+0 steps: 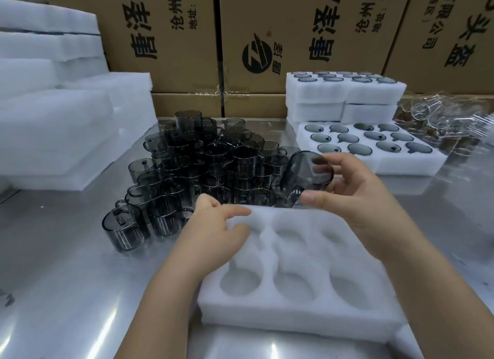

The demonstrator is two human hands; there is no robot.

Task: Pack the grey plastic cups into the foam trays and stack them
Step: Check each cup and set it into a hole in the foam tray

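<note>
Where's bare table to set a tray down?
Bare steel table lies left of the empty foam tray, before the cup pile, and right of it, before the filled tray. Crowded behind: stacked trays, clear cups.

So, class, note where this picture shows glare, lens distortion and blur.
Head view: overhead lights leave bright streaks on the steel table; the wide lens tilts the cardboard boxes outward at the edges; the near foam tray looks soft and washed out; the pile of grey cups is fairly sharp.
</note>
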